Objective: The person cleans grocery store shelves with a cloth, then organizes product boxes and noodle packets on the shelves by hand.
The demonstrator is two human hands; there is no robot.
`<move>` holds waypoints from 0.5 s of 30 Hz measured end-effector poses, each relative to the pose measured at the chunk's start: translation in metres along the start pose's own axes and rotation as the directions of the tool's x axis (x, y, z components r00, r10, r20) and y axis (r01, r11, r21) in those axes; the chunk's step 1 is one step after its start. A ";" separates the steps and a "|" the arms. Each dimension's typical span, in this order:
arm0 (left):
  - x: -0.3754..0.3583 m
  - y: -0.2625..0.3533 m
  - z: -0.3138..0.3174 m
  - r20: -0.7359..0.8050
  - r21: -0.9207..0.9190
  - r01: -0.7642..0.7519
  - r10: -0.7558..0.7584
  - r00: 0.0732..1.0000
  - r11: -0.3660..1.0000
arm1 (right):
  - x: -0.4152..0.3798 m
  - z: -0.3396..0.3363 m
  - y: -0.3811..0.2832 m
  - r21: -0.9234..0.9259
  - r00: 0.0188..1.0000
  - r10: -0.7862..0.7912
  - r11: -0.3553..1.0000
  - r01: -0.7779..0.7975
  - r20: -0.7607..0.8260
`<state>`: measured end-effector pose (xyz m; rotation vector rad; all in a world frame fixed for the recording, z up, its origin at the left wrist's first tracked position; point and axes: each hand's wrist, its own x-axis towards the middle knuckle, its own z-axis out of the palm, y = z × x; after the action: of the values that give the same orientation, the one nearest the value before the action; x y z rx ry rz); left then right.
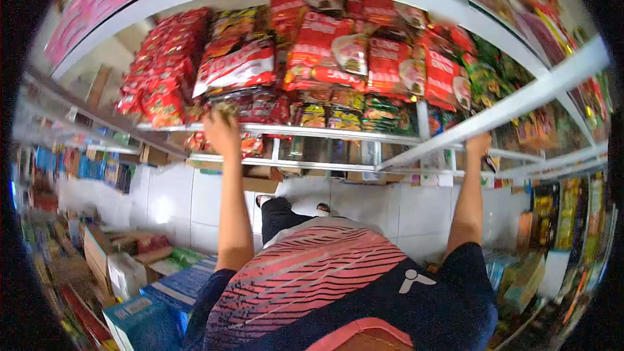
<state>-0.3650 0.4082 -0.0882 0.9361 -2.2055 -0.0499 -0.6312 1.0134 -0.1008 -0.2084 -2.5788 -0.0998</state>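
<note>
My left hand [222, 125] reaches to the shelf front, its fingers at the dark red packets [263, 109] in the lower row. These lie under a red and white packet [239, 65]. What the fingers hold, if anything, is hidden. To the left hangs a heap of small red packets [166, 65]. Large red packets [328, 52] fill the middle of the shelf. At the right, my right hand [479, 145] is by the white metal frame [448, 133]; a small dark object [489, 162] shows beside it, and its fingers are partly hidden.
White shelf rails [325, 132] run across in front of me. Below is a tiled floor [364, 201] with my feet on it. Blue boxes [146, 318] and cartons stand at the lower left. More stocked shelves [572, 221] line the right side.
</note>
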 end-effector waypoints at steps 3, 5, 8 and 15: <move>-0.021 0.047 -0.005 -0.078 -0.211 -0.142 0.128 0.989 0.967 | 0.031 0.022 0.024 0.331 0.988 -0.066 0.944 0.015 0.143; -0.045 0.075 -0.001 0.184 -0.353 -0.129 0.204 0.961 0.927 | 0.043 0.017 0.035 0.312 0.940 -0.079 0.950 -0.031 0.333; -0.049 0.085 -0.003 0.091 -0.518 -0.299 0.399 0.912 0.802 | 0.053 0.051 0.065 0.145 0.872 0.016 0.984 -0.100 0.490; 0.012 -0.023 -0.004 0.068 -0.315 -0.036 0.060 0.996 0.948 | 0.064 0.029 0.061 0.420 0.833 -0.235 0.908 0.004 0.501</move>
<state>-0.3535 0.3843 -0.0848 0.7119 -2.2051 -0.4090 -0.6900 1.0850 -0.0896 0.1083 -3.0992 0.5230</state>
